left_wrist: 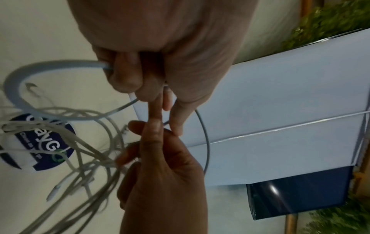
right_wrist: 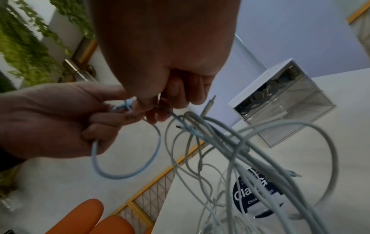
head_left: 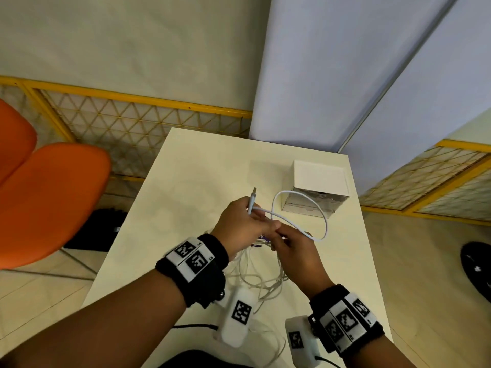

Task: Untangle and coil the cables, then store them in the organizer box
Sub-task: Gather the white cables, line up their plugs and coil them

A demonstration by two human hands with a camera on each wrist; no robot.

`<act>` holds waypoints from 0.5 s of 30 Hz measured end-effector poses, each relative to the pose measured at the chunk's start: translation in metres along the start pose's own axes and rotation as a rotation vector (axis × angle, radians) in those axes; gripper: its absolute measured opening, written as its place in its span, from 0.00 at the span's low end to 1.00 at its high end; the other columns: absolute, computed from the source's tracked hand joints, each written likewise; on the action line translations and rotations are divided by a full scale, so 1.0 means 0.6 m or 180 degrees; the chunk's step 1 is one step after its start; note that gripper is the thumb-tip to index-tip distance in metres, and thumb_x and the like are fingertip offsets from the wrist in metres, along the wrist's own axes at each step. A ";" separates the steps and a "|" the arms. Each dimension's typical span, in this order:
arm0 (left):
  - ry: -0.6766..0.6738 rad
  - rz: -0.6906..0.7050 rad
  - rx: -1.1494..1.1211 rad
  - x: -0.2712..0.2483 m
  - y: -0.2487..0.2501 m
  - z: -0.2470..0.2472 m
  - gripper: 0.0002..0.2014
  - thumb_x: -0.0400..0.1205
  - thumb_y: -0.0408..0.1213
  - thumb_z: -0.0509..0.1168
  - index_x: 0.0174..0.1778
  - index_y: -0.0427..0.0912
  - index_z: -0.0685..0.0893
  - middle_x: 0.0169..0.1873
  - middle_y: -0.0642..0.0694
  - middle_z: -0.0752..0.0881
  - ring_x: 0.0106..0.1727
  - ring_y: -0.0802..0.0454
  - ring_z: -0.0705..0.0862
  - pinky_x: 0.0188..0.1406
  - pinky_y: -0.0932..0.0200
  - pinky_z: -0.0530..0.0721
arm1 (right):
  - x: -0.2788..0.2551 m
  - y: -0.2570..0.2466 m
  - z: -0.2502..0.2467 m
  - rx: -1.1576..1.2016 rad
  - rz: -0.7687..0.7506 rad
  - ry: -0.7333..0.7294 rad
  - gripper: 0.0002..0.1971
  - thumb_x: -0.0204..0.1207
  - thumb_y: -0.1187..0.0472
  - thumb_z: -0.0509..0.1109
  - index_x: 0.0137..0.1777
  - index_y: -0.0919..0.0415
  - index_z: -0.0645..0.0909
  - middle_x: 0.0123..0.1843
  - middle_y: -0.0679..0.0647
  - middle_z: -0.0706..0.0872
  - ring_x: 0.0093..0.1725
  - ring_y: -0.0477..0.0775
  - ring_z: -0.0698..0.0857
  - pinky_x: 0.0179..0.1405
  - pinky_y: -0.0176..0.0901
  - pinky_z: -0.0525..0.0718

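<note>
While my left hand [head_left: 240, 221] grips the cable [head_left: 300, 208] with its plug at 12 o'clock, my right hand [head_left: 292, 248] pinches its loop above the tabletop [head_left: 186, 181]. More cables [head_left: 260, 274] lie tangled below; box [head_left: 316, 191] at 1 o'clock.

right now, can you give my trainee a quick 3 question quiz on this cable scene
1. True or false: the left hand holds the white cable with its plug pointing away from the person.
2. Where is the box? A) far right part of the table B) on the orange chair C) on the floor
3. Fill in: under the right hand a loose ____ of cables lies on the table.

Key: 1 true; 2 A; 3 tangle
</note>
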State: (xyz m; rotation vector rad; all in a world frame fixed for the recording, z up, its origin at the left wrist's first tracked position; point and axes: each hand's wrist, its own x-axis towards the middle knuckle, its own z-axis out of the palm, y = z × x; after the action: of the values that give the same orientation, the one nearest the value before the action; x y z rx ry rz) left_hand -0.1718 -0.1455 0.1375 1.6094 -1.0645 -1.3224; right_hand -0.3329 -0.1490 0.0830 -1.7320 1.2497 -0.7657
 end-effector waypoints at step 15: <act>0.0056 0.0891 0.0325 -0.034 0.051 -0.030 0.15 0.72 0.32 0.81 0.37 0.40 0.77 0.34 0.40 0.85 0.44 0.38 0.88 0.51 0.35 0.86 | -0.003 0.081 0.003 -0.0062 0.0169 -0.0039 0.04 0.80 0.59 0.74 0.47 0.48 0.89 0.36 0.45 0.87 0.24 0.45 0.66 0.29 0.39 0.69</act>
State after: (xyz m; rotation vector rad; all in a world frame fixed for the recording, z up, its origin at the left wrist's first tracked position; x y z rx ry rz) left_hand -0.1601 -0.1358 0.1753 1.4778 -1.3112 -1.0810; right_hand -0.3531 -0.1539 0.0390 -1.7097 1.2937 -0.7131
